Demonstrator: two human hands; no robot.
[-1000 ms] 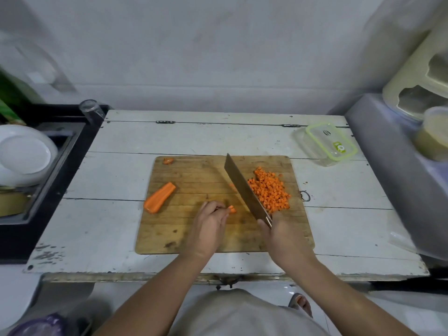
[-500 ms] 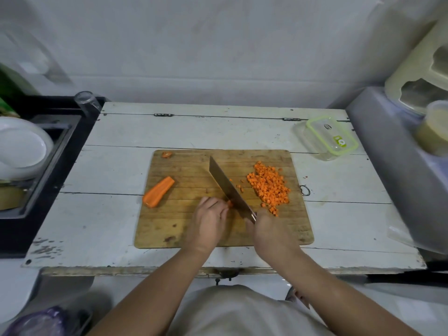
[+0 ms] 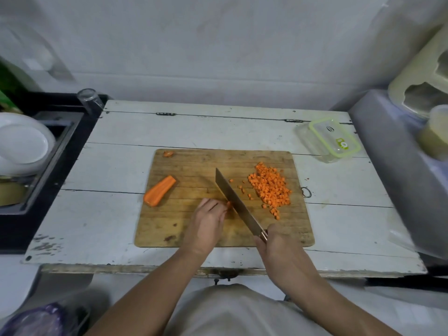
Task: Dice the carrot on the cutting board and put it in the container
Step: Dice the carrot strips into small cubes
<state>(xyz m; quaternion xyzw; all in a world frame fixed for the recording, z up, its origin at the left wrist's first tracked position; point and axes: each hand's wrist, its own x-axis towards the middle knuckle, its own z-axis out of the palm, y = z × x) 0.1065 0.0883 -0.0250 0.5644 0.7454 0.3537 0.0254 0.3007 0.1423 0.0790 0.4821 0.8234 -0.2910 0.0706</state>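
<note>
Last carrot stub [image 3: 228, 205] pinched on cutting board [image 3: 194, 229] under curled fingertips of left hand [image 3: 206, 224], knife [image 3: 236, 202] edge right against it, handle gripped fully in right hand [image 3: 274, 243]. Large pile of dice [image 3: 271, 187] already done on board's right side. Still left, as far as visible: uncut carrot half [image 3: 160, 190] at board's left, then moving everything into container [image 3: 327, 141], far right on table.

One wooden cutting board [image 3: 194, 229] lies on one white plank table [image 3: 150, 132]. One cleaver [image 3: 236, 202]. One large uncut carrot piece [image 3: 159, 190], one small carrot scrap [image 3: 167, 153] at the board's far corner, one small strip [image 3: 228, 205] at the blade, and one heap of carrot dice [image 3: 271, 187], too many to count. One clear container [image 3: 327, 140] with green-rimmed lid. One drinking glass [image 3: 89, 99]. Two hands: left hand [image 3: 206, 224], right hand [image 3: 276, 243]
</note>
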